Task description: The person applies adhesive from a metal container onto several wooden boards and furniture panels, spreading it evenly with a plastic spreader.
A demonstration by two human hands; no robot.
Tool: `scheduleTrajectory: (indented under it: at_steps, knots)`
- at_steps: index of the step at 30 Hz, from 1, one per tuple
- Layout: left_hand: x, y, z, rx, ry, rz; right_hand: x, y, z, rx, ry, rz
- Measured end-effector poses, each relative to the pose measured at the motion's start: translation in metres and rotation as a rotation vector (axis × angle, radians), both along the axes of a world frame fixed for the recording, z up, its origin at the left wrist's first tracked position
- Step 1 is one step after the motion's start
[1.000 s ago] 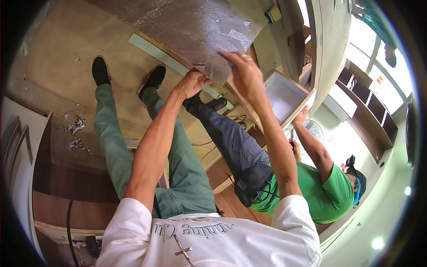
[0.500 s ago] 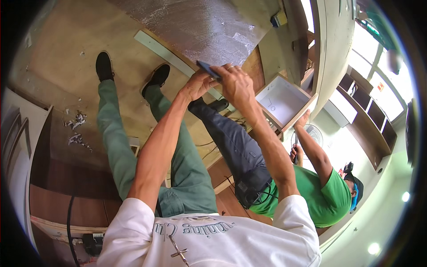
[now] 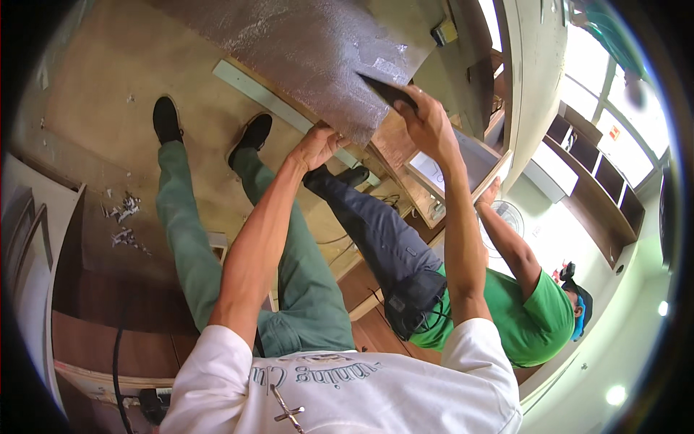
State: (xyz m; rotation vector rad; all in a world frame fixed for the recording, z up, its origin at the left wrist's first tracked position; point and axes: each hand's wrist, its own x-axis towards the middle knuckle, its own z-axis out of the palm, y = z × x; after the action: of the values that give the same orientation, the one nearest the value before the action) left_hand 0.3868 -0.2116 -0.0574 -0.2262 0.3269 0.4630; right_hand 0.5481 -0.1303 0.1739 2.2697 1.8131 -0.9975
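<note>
A large dark sheet (image 3: 289,69), streaked with a wet-looking silvery coating, lies in front of me. My left hand (image 3: 318,147) is closed on its near edge, close to the corner; some fingers are hidden beneath. My right hand (image 3: 430,130) grips a dark, flat, blade-like spreader (image 3: 387,88), whose tip points left over the coated surface. Brown wood (image 3: 394,141) shows beside the sheet's corner. A pale strip (image 3: 264,96) runs along the near edge.
Close at my right, a person in a green shirt (image 3: 528,318) handles an open drawer (image 3: 470,163). A paintbrush (image 3: 444,32) lies beyond the sheet. White scraps (image 3: 126,210) litter the floor near my legs. A fan (image 3: 508,220) and shelves (image 3: 596,184) stand at right.
My hands, together at the spreader before, have parted. The left has taken hold of the sheet's edge; the right has moved right with the spreader over the coating. The other person's drawer has tilted.
</note>
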Motion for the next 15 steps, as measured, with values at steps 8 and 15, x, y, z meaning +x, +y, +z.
scheduleTrajectory:
  at_steps: [8,15]
  knots:
    - [0.025,-0.022,-0.02,-0.141,-0.092,0.054,0.098,0.045,-0.122,0.454,-0.296,-0.053]
    - [-0.008,-0.073,-0.025,-0.211,0.182,-0.047,0.076,0.032,-0.21,0.452,-0.366,-0.098]
